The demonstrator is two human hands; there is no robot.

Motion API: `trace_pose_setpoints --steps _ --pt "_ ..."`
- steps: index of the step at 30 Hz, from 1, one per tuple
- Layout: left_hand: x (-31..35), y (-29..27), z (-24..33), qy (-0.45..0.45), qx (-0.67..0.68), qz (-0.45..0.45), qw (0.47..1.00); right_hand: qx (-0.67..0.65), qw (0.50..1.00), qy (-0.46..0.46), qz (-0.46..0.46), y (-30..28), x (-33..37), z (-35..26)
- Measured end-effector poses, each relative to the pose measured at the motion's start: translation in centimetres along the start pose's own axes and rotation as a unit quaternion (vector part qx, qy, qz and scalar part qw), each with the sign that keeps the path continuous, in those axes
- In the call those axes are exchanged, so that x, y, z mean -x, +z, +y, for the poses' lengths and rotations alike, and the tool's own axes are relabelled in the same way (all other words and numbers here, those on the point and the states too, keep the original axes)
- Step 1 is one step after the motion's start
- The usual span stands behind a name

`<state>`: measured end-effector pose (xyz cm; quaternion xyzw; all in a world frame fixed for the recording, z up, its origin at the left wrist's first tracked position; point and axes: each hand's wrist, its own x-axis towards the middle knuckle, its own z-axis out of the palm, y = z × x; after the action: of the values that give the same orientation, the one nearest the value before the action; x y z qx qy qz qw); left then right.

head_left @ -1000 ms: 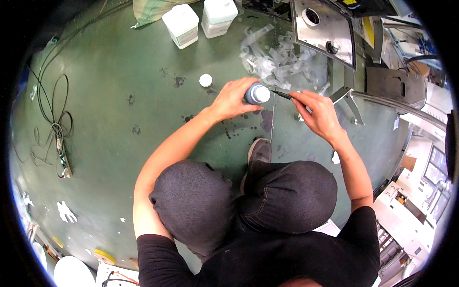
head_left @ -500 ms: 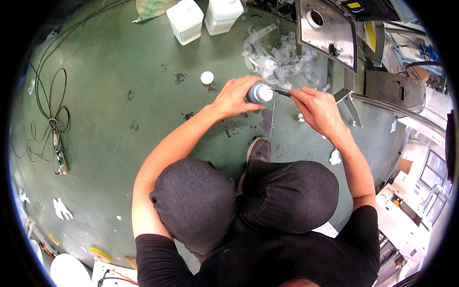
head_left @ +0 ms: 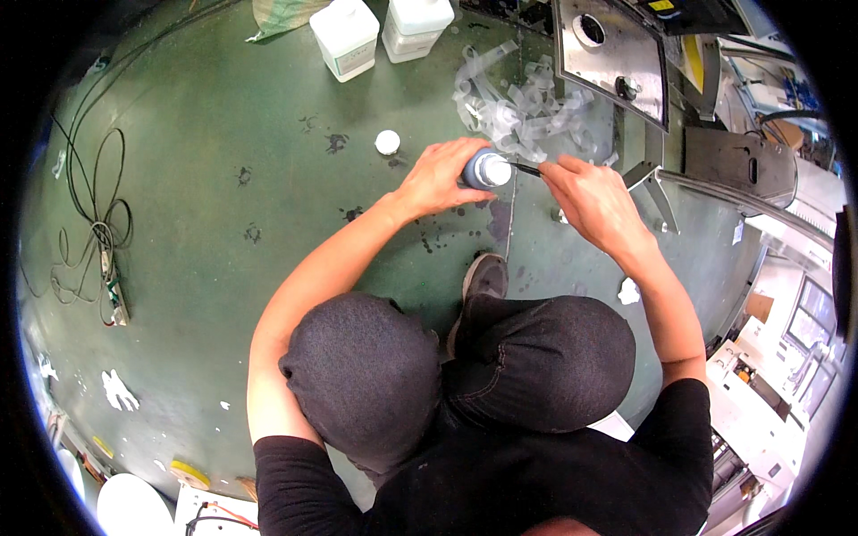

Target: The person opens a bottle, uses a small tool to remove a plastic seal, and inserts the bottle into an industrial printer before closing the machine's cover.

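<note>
A small dark bottle (head_left: 474,171) with a white top is held in my left hand (head_left: 438,179), its fingers and thumb wrapped round the body. The bottle leans with its top toward the right. From the other side, my right hand (head_left: 590,201) grips a slim black tool (head_left: 527,168) whose thin tip reaches the white top; its exact kind is too small to tell. On the green floor left of the bottle lies a round white cap (head_left: 387,142).
Two white jugs (head_left: 344,40) stand at the far side, with a heap of translucent strips (head_left: 523,107) right of them. An open metal panel (head_left: 617,62) and machine frame rise at far right. Cables (head_left: 98,228) lie at left. Dark stains mark the floor (head_left: 206,179).
The bottle and both hands have hardly moved. My right hand has shifted slightly, and the tool's tip remains at the white top.
</note>
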<state>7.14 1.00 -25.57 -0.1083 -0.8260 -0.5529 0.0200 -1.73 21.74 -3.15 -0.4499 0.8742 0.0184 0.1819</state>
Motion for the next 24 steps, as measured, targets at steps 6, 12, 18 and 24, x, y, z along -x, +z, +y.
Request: trace_pose_setpoints --steps 6,12,18,24 --pt "-0.02 0.13 -0.08 0.003 -0.003 0.002 1.000 -0.022 1.000 0.006 -0.019 -0.16 -0.35 -0.10" --pt "0.10 0.35 0.22 0.005 -0.011 0.010 1.000 -0.045 0.999 0.014 -0.022 -0.35 -0.14 -0.15" --pt "0.19 0.72 0.45 0.002 -0.012 0.028 1.000 -0.045 0.999 0.012 0.001 0.16 0.24 -0.18" --pt "0.34 0.77 0.64 0.011 0.000 0.048 0.999 -0.020 1.000 0.018 -0.016 0.24 -0.08 -0.51"
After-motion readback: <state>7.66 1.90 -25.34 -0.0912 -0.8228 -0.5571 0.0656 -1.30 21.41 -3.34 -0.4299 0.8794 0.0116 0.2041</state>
